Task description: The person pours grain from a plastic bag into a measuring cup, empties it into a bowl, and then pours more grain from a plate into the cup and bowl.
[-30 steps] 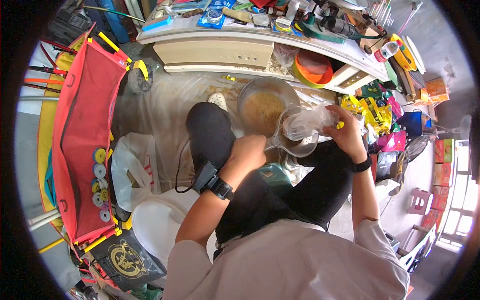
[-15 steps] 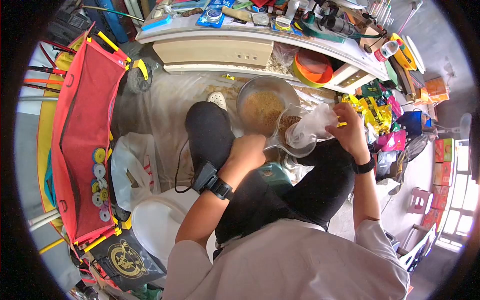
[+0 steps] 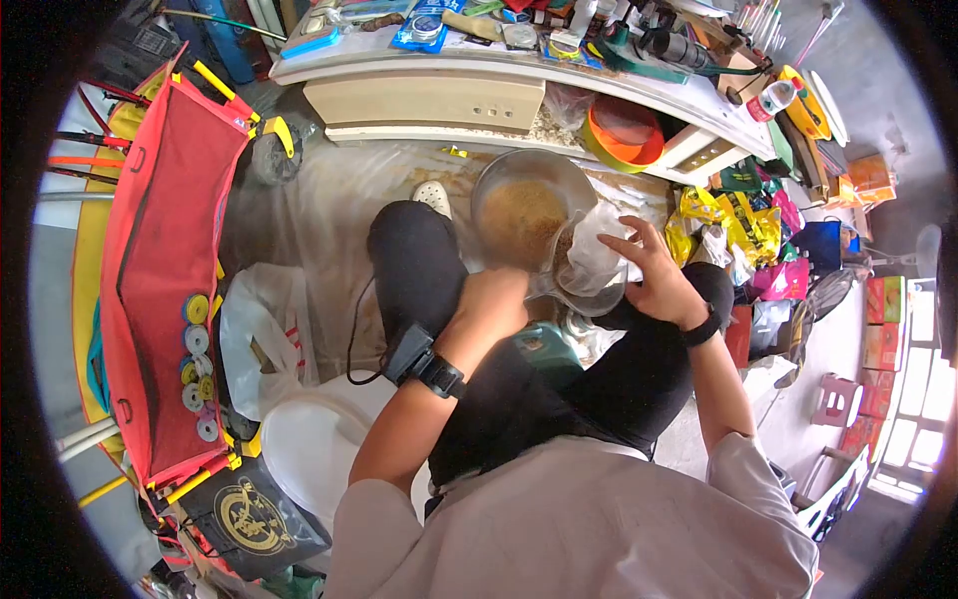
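Observation:
My left hand (image 3: 496, 299) is closed round the handle of a clear plastic scoop (image 3: 589, 302), holding it beside the basin's near right rim. Brown granules show in part inside the scoop; the rest is covered by a thin whitish plastic bag (image 3: 596, 243). With thumb and fingers my right hand (image 3: 664, 280) grips the bag's right side, over the scoop. Behind them on the floor stands a round metal basin (image 3: 486, 180) containing tan, crumbly material (image 3: 521, 215). Whether anything is left in the bag cannot be made out.
A cluttered white bench (image 3: 559, 72) runs across the back, with orange and green basins (image 3: 624, 135) under it. A red mesh-topped cart (image 3: 165, 270) stands left, near a white bucket lid (image 3: 314, 449). Colourful packets (image 3: 743, 225) lie right. A green container (image 3: 547, 344) sits between my knees.
My right hand has come lower and to the left with the plastic bag, which now sits further over the scoop. My left hand and the scoop have hardly moved.

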`<state>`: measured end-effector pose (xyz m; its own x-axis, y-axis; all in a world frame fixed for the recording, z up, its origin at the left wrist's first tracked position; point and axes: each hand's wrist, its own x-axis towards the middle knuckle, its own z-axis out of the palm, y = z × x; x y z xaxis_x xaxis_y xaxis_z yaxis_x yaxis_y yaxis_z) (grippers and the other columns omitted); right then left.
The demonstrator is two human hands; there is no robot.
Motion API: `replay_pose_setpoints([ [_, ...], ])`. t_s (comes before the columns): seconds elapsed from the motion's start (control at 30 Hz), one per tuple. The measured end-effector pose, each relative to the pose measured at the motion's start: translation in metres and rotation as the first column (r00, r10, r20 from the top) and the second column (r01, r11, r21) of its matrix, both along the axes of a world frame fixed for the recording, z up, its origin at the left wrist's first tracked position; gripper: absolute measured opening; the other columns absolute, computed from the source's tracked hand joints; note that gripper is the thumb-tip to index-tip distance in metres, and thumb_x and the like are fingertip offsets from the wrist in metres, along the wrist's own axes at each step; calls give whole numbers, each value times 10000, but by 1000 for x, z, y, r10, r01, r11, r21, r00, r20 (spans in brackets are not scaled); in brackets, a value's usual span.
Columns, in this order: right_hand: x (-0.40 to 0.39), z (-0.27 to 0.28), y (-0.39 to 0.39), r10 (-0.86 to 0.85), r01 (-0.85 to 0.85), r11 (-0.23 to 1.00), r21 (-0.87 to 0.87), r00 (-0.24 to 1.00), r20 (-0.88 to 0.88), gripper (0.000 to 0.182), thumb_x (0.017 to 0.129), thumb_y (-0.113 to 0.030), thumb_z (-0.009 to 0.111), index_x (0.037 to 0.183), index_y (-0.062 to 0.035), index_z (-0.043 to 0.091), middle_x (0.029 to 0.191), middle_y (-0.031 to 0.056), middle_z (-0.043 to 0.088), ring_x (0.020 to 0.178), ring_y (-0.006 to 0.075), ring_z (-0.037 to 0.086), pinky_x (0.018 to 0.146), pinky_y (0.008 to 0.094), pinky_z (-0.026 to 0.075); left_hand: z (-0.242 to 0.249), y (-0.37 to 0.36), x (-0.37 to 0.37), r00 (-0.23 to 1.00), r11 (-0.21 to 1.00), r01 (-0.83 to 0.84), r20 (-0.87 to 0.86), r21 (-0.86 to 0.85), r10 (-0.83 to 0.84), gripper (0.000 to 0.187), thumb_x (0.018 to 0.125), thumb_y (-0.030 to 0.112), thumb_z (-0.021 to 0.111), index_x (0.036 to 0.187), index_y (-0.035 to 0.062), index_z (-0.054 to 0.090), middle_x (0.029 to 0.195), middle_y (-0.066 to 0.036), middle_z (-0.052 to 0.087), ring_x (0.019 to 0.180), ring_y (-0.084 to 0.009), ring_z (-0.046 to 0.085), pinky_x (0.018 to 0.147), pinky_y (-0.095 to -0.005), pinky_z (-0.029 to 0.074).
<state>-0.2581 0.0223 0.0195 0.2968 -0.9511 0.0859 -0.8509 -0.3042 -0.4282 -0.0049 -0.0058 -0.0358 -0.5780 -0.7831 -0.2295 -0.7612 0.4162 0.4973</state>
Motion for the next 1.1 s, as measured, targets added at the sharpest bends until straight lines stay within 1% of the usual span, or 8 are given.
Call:
replay_pose_setpoints([
  [0.13,4,-4,1,-4,-11,996,-85,985,-171,464,664,-30,691,1112,-142,639,1187,152,541,1051,337,559,902,383,475,-4,0,-1,1000,1000,18,-8,-25,-19,129,659,69,602,766,7,638,803,-223,659,787,-399,652,692,-487,509],
  [0.3,-8,-11,-4,-172,168,984,-55,982,-81,96,687,-80,690,743,-78,611,873,112,598,763,326,624,662,395,512,1,-1,-2,999,1000,16,49,8,-16,131,692,54,614,808,24,669,864,-191,671,837,-355,655,713,-460,517],
  [0.43,-7,2,2,-248,247,969,-29,967,-51,158,703,-123,711,682,-42,576,772,120,572,701,340,609,616,399,489,-1,0,-1,1000,1000,3,24,-21,-3,127,693,59,614,803,25,668,859,-184,672,833,-354,655,710,-456,515],
  [0.57,-13,-4,7,-228,224,974,-41,965,-133,172,718,-143,717,677,-46,581,775,120,572,688,341,608,607,405,486,0,-1,-1,1000,1000,15,2,-24,-15,154,666,73,599,799,8,639,805,-222,662,791,-397,655,702,-486,514],
  [0.77,-10,-2,8,-224,229,965,-131,973,52,119,775,-88,673,732,-35,575,784,126,587,703,330,601,606,374,474,-1,0,-1,999,999,15,-32,-52,-17,153,668,74,599,799,9,642,800,-219,663,784,-395,657,695,-491,515],
  [0.87,-12,-3,7,-252,256,963,87,966,-54,48,796,-50,628,800,-27,587,842,142,614,735,347,605,630,383,483,0,0,-1,1000,1000,6,-3,-15,-6,150,671,74,600,800,9,640,806,-219,663,794,-396,655,700,-491,513],
  [0.93,-20,-14,5,-253,260,958,-124,965,71,97,818,-71,602,912,-52,585,867,170,635,777,376,622,666,438,497,-3,-1,0,1000,1000,-4,-7,-25,4,151,669,74,600,800,9,639,805,-218,662,793,-397,653,698,-493,511],
  [1.1,-25,8,-2,-365,382,923,-49,908,204,163,844,9,532,999,-18,576,942,188,617,915,370,596,771,381,481,0,0,0,999,1000,6,-47,-30,-7,151,664,75,600,794,9,635,803,-219,659,781,-401,649,693,-495,506],
])
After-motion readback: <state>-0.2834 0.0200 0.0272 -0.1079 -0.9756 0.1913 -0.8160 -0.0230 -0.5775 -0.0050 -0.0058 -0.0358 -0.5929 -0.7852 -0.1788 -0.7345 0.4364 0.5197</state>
